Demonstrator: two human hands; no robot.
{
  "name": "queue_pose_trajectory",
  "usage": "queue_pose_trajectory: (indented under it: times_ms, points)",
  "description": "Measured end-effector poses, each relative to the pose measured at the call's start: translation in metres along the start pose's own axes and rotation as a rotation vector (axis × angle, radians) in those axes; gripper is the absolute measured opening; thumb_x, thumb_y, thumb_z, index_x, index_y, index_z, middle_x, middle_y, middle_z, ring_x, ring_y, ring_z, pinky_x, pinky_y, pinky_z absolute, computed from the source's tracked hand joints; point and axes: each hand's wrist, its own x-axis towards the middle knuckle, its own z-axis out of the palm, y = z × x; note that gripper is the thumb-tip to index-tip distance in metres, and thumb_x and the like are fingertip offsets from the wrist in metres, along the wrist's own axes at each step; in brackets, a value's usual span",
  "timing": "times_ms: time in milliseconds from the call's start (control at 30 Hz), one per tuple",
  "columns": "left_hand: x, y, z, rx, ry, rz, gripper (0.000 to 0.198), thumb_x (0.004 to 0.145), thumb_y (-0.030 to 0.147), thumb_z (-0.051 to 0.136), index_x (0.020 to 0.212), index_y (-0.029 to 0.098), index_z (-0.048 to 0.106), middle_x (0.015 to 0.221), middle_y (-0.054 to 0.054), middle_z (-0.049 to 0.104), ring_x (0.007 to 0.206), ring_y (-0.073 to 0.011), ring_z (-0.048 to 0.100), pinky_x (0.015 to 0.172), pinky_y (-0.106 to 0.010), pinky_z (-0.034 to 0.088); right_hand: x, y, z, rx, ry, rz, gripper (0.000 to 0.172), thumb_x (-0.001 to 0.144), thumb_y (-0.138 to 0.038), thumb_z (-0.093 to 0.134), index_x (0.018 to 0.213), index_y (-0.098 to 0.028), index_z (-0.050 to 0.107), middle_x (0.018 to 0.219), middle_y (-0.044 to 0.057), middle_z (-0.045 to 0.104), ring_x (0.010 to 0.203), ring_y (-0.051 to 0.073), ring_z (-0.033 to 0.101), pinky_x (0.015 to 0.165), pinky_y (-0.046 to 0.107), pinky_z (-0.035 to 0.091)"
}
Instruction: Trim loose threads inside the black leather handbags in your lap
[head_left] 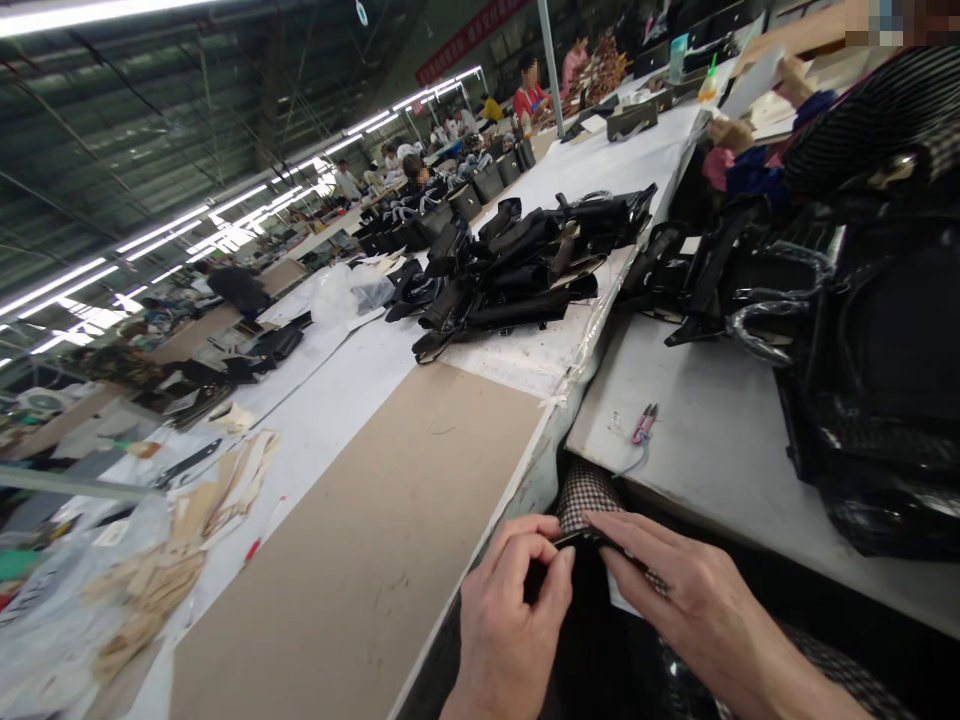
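Note:
In the head view my left hand (516,612) pinches the edge of a black bag piece (600,655) between thumb and fingers. Across from it, my right hand (679,575) has its fingers pressed together on the same edge, thumb beneath. The piece hangs over my lap, its lower part dark and partly hidden by both hands. A bit of white shows below my right fingers. Black-and-white checked cloth (589,492) lies just beyond the fingertips. Pink-handled thread snips (643,425) rest on the grey side table (697,440), ahead of my right hand.
A brown board (360,530) covers the near part of the long white table. Black bag parts (517,265) are heaped farther along it. Glossy black bags (885,380) fill the right side, near a co-worker's striped sleeve (862,130). Beige strips (172,580) lie at left.

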Motion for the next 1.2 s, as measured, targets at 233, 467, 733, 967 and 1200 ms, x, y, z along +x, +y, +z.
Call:
queue_pose_trajectory:
  times_ms: [233, 467, 733, 967, 1200]
  points:
    - [0.005, 0.001, 0.002, 0.021, 0.011, 0.065, 0.018, 0.087, 0.011, 0.058, 0.073, 0.02, 0.052, 0.084, 0.0, 0.065, 0.079, -0.0101, 0.065, 0.077, -0.019, 0.049, 0.002, -0.002, -0.002, 0.142, -0.07, 0.055, 0.031, 0.095, -0.022, 0.041, 0.118, -0.024, 0.06, 0.116, 0.004, 0.067, 0.101, 0.018, 0.065, 0.089, 0.032, 0.054]
    - [0.006, 0.005, 0.003, 0.033, 0.022, 0.053, 0.02, 0.086, 0.01, 0.056, 0.07, 0.02, 0.05, 0.079, 0.0, 0.064, 0.072, -0.0108, 0.063, 0.071, -0.02, 0.049, 0.004, -0.008, -0.003, 0.287, -0.089, 0.177, 0.025, 0.093, -0.033, 0.049, 0.114, -0.024, 0.062, 0.114, 0.004, 0.069, 0.105, 0.021, 0.064, 0.094, 0.034, 0.051]
    - [0.005, 0.005, 0.004, -0.031, 0.029, -0.022, 0.019, 0.085, 0.012, 0.058, 0.069, 0.02, 0.052, 0.083, -0.001, 0.066, 0.077, -0.0124, 0.065, 0.076, -0.023, 0.05, 0.005, -0.009, 0.01, 0.427, 0.022, 0.271, 0.02, 0.092, -0.04, 0.055, 0.102, -0.028, 0.067, 0.098, -0.001, 0.073, 0.094, 0.019, 0.068, 0.087, 0.027, 0.052]
    - [-0.008, -0.002, 0.004, -0.375, 0.058, -0.401, 0.018, 0.08, 0.02, 0.063, 0.073, 0.021, 0.046, 0.095, -0.003, 0.068, 0.088, -0.0168, 0.065, 0.079, -0.027, 0.052, 0.004, -0.002, 0.017, 0.359, 0.035, 0.255, 0.022, 0.092, -0.041, 0.056, 0.105, -0.028, 0.068, 0.102, -0.002, 0.073, 0.094, 0.019, 0.069, 0.084, 0.026, 0.054]
    - [-0.015, -0.003, -0.001, -0.527, -0.007, -0.608, 0.016, 0.077, 0.027, 0.069, 0.087, 0.019, 0.059, 0.083, 0.0, 0.069, 0.079, -0.0168, 0.064, 0.074, -0.025, 0.049, 0.005, -0.001, 0.019, 0.326, 0.046, 0.234, 0.022, 0.091, -0.042, 0.057, 0.105, -0.028, 0.068, 0.104, -0.002, 0.073, 0.097, 0.018, 0.069, 0.086, 0.024, 0.053]
